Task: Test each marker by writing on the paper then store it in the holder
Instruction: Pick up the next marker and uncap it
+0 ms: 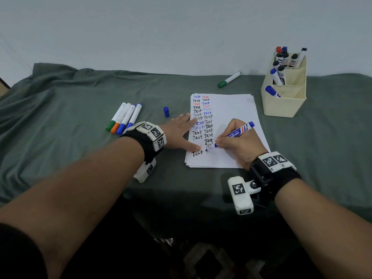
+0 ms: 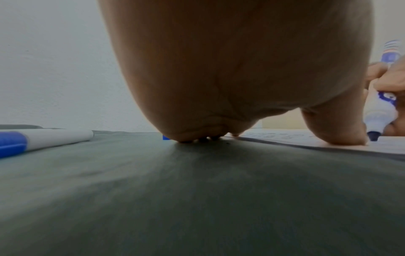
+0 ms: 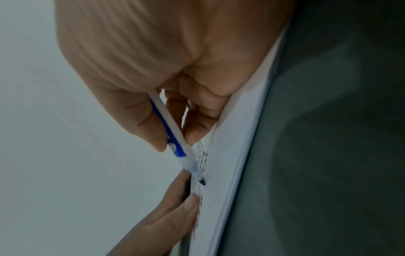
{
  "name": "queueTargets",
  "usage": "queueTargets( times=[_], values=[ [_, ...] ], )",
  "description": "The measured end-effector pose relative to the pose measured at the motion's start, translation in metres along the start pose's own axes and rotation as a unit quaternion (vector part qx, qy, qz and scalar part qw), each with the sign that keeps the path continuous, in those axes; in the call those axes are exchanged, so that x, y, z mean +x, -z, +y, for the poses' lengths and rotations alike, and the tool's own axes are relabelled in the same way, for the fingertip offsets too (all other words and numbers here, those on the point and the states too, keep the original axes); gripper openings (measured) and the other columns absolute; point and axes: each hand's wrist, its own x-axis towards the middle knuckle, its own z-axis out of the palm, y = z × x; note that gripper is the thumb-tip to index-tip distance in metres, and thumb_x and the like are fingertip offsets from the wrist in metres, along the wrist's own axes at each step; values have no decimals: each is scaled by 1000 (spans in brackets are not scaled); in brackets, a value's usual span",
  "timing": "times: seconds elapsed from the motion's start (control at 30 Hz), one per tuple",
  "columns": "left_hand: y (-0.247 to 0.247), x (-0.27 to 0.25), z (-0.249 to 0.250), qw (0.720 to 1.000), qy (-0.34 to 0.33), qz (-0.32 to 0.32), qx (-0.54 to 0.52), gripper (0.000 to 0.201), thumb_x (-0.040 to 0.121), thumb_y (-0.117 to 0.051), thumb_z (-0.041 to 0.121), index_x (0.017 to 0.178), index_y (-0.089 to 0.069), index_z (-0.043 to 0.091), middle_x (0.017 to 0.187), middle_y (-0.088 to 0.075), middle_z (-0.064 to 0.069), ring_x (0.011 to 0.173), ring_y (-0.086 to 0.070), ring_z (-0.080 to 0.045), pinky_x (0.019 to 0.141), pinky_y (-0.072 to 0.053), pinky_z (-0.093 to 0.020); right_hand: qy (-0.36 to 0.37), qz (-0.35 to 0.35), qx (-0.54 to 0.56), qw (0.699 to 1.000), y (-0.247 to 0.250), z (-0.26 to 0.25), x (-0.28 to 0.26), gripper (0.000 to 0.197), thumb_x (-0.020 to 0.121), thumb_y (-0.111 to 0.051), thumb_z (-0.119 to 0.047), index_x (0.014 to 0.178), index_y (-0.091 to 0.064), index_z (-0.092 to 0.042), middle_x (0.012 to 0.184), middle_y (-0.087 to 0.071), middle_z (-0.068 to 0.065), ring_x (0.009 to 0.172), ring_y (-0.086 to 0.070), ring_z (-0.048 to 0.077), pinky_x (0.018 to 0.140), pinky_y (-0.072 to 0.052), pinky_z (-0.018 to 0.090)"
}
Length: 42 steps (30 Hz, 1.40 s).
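A soft grey-green cloth, creased and bunched toward the upper left of the head view, covers the counter. At centre lies a thin stack of smooth white paper, its left half filled with two columns of the handwritten word "Test" in black, blue and red. The right hand keeps a narrow writing grip on a blue marker, a round white plastic barrel with a printed blue label; thumb and fingers pinch it low, and its dark tip meets the sheet just right of the lowest words. The left hand lies flat with straight fingers, holding nothing, thumb pressing the paper's left margin. A loose blue cap lies on the cloth left of the paper.

In the upper right stands a cream, boxy holder with stepped compartments, capped markers poking out. Four markers lie side by side at centre left, a green-capped marker above the paper.

The label's print is too small to read. In the left wrist view the palm blocks most of the scene.
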Motion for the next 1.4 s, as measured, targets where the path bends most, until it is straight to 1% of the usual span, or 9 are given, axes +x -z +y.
queueTargets(
  times=[0.13,0.23,0.4,0.57,0.67,0.77,0.93,1.03,1.4],
  values=[
    [0,0,0,1000,1,-2,2,114,77,-55,78,156,11,27,163,19,1,150,17,-17,119,5,-39,-23,-17,-12,1000,0,-2,0,25,52,-80,-11,63,-57,-10,75,-62,35,74,-64,45,74,-55,60],
    [1,0,0,1000,2,-4,3,114,78,-55,78,156,11,27,163,19,1,150,16,-18,119,5,-39,-32,-25,0,999,0,-2,1,27,50,-80,-13,63,-57,-12,75,-60,37,71,-63,42,72,-52,52],
    [1,0,1,1000,3,-4,4,114,78,-55,77,156,11,27,163,19,1,150,16,-18,119,5,-38,-4,-18,-14,1000,2,2,1,30,68,-81,-3,78,-54,6,80,-70,26,81,-71,42,75,-59,49],
    [0,0,0,1000,0,0,7,113,78,-55,77,156,10,26,163,19,0,150,16,-18,119,5,-39,14,25,-32,999,2,3,2,28,65,-79,-3,69,-52,1,66,-63,18,59,-60,17,56,-48,27],
    [1,-1,0,1000,-1,-1,6,114,77,-54,78,156,11,27,163,19,1,150,16,-17,119,5,-38,20,24,-25,999,3,4,2,25,64,-79,-5,66,-54,-7,59,-60,5,55,-58,13,54,-48,24],
    [1,0,0,1000,-1,-2,5,114,77,-54,78,156,11,27,163,19,1,150,16,-17,119,5,-38,14,1,-22,1000,3,4,2,24,64,-79,-5,67,-55,-7,60,-61,7,58,-62,18,56,-51,26],
    [1,-1,0,1000,-2,-3,5,114,78,-54,78,156,10,27,163,19,1,150,16,-17,119,5,-37,37,40,-41,998,6,6,3,25,71,-79,0,70,-55,-2,53,-57,-9,51,-56,3,51,-47,18],
    [1,-1,0,1000,-1,-3,4,113,78,-55,77,156,10,26,163,19,0,150,16,-18,119,5,-39,28,20,-37,999,4,5,2,28,68,-79,0,70,-52,4,56,-59,-1,53,-57,9,52,-48,22],
    [1,0,-1,1000,-2,-8,5,114,77,-53,79,156,11,28,163,20,1,150,17,-17,119,5,-39,28,50,-21,998,6,9,5,30,60,-77,-8,56,-51,-20,53,-53,-5,51,-49,7,49,-43,22]
  ],
)
